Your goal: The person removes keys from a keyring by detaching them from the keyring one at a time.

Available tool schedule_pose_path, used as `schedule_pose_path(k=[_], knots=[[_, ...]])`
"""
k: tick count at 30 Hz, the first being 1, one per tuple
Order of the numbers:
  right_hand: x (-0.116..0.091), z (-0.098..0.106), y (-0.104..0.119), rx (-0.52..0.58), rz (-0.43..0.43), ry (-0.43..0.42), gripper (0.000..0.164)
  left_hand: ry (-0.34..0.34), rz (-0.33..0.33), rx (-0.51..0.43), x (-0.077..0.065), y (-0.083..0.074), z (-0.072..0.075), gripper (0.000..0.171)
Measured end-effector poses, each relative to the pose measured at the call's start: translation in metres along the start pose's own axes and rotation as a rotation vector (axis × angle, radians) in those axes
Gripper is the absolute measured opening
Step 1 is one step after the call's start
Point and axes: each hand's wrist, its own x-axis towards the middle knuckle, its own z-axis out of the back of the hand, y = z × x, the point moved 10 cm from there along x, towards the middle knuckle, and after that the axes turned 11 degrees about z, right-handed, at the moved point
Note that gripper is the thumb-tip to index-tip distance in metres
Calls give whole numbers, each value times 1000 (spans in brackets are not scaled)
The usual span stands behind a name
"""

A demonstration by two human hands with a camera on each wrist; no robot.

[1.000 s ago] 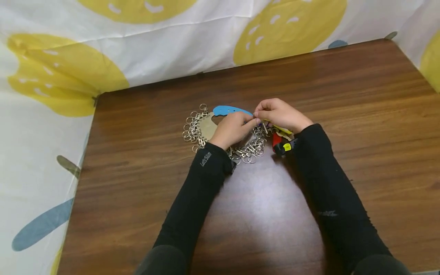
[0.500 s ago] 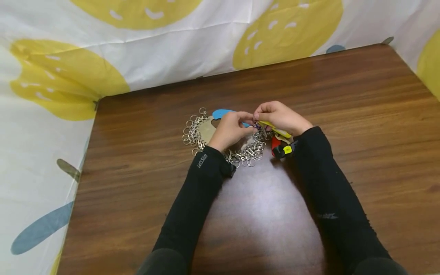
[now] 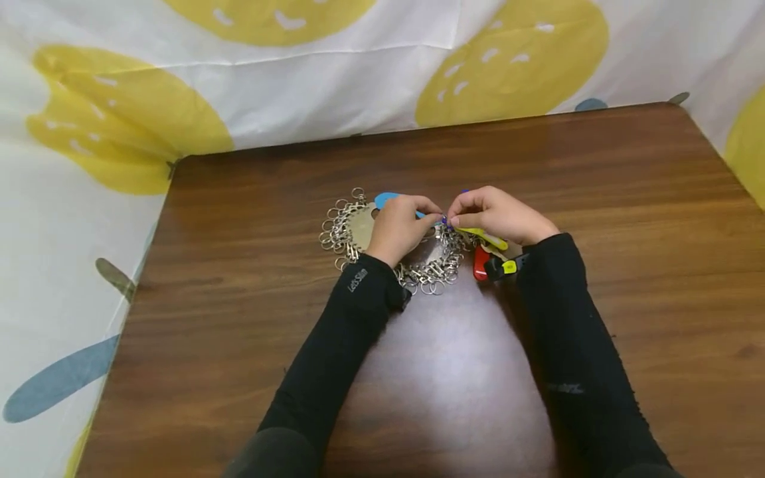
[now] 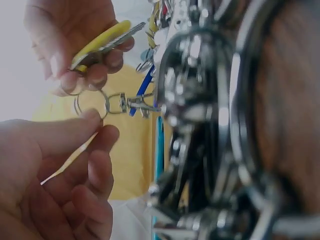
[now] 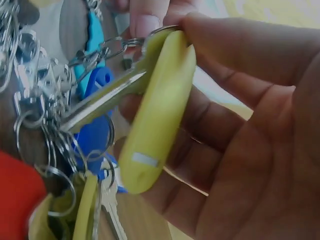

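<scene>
My left hand (image 3: 399, 229) pinches a metal split ring (image 4: 106, 104) between thumb and forefinger. The ring hangs from a small swivel clasp (image 4: 135, 102) near the metal plate (image 3: 360, 229), whose edge carries several such clasps. Right beside it, my right hand (image 3: 502, 216) pinches a key (image 5: 107, 102) and yellow key tag (image 5: 160, 120) by their top end, close to the left fingertips. In the left wrist view the tag and key lie across the right fingers. Whether the key is threaded on the split ring cannot be told.
A light-blue plate (image 3: 385, 198) lies behind the left hand. Blue key tags (image 5: 95, 135) with keys, another yellow tag (image 5: 86, 207) and a red tag (image 3: 480, 262) hang by the clasps. The wooden table (image 3: 239, 318) meets a lemon-print cloth (image 3: 335, 93) behind.
The left fingers have shifted along the clasps and now pinch the ring beside the right fingertips. The right hand has lowered slightly, and its yellow tag shows more. The head view has shifted a little.
</scene>
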Motion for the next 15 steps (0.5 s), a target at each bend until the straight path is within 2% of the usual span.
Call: schedule_pose_path(k=[5,9,15], knots=[[-5,2,-4,-39,3,-2,20,-17,1,16,2,-2,-3,15],[-8,9,-9,-74,-27,-52,20,-10,-1,14,3,-5,-7,15],[-9,20,-7,-222,-35,-106,17,-11,-7,0,7,-12,-10,16]])
